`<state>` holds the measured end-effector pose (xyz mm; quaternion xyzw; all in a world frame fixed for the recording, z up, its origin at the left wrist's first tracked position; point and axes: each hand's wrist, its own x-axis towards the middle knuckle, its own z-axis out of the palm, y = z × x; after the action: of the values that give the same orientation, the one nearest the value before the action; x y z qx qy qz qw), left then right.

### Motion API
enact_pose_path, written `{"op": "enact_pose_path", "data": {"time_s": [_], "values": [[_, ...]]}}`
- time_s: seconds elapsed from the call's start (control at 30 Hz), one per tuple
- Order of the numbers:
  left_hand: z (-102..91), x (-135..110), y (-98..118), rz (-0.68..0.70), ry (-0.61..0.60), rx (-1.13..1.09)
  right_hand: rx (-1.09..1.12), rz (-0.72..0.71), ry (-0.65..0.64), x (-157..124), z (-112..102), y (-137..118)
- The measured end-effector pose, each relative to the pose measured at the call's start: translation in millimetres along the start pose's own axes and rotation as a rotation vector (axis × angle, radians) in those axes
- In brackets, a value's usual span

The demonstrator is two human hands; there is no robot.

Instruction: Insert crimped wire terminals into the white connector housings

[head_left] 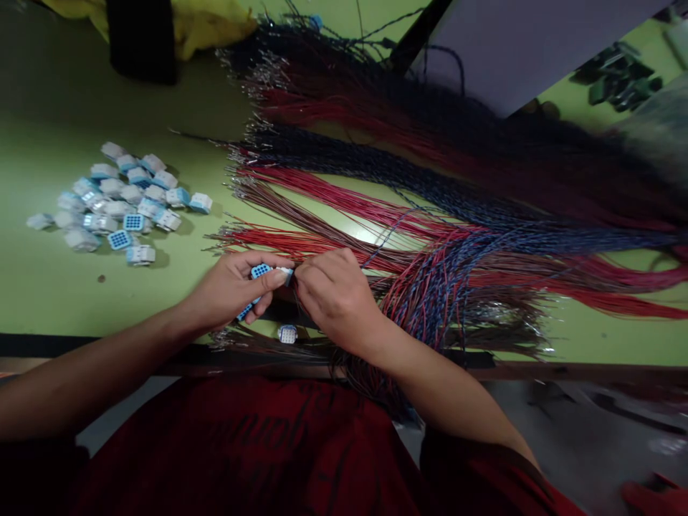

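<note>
My left hand (236,287) is closed around a few blue-and-white connector housings (261,271), one of them pinched at the fingertips with its end facing right. Against that end my right hand (336,297) is closed, thumb and fingers pressed together; a thin wire seems to be between them, though the fingers cover most of it. A single white connector housing (287,334) lies on the table just below my hands. Behind my fingers runs a bundle of red wires (258,240) with metal terminals at their left ends.
A heap of blue-and-white connector housings (129,197) lies at left on the green table (48,287). Dark blue twisted wires (344,154) and brown wires (284,208) spread across the middle and right. Behind stands a pale panel (516,50); dark parts (618,75) lie at far right.
</note>
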<state>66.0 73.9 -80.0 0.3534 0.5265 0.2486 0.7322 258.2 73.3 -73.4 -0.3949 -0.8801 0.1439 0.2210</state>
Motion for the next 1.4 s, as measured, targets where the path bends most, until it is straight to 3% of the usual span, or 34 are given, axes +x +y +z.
{"op": "enact_pose_path", "data": {"time_s": [0.23,0.43,0.7,0.97,1.13,1.4], "values": [[-1.0,-0.1,-0.6,0.039,-0.002,-0.082,0.429,0.193,0.075,3.6,2.3,6.8],[0.2,0.1,0.8,0.038,0.001,-0.086,0.57,0.34,0.083,4.3,0.0,4.7],[0.4,-0.2,-3.8,0.087,0.013,0.028,0.444,0.302,0.062,3.3,0.2,0.0],[2.6,0.3,-4.4,0.104,-0.002,0.003,0.265,0.194,0.141,2.2,8.0,2.1],[2.4,-0.4,-1.3,0.098,-0.043,-0.092,0.314,0.177,0.201,3.5,4.2,0.2],[-1.1,-0.5,-5.1,0.094,-0.09,-0.082,0.378,0.217,0.125,0.4,-0.8,-0.1]]}}
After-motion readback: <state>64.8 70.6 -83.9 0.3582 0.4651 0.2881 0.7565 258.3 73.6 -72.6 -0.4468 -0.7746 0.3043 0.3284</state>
